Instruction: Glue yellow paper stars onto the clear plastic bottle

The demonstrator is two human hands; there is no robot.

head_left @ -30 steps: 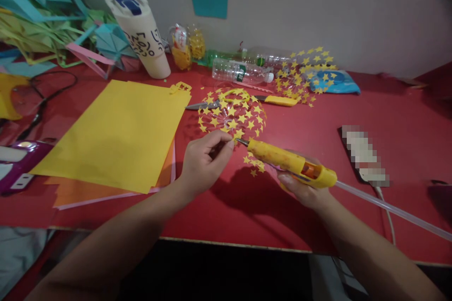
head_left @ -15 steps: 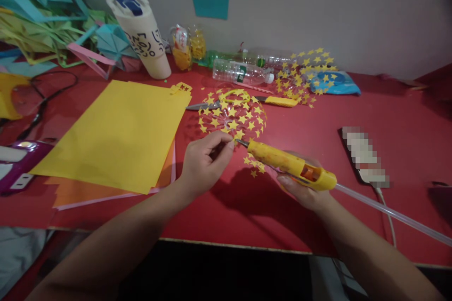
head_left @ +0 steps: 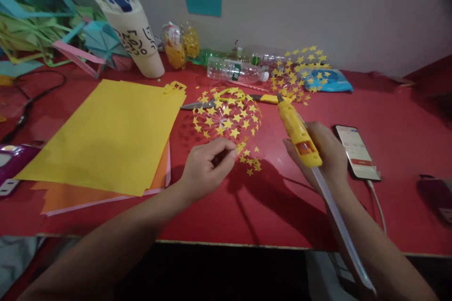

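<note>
Yellow glue gun points forward in curled right hand.

The left forearm is bare and slants up from the lower left corner to a nearly straight left wrist. The left hand hangs with its back up, thumb and forefinger meeting at their tips in a pinch, the other fingers curled out of sight beneath. The right forearm, also bare, rises from the lower right toward the middle. The right hand is closed in a grip, knuckles on its outer side, most of its fingers hidden. The two hands are well apart.
</note>
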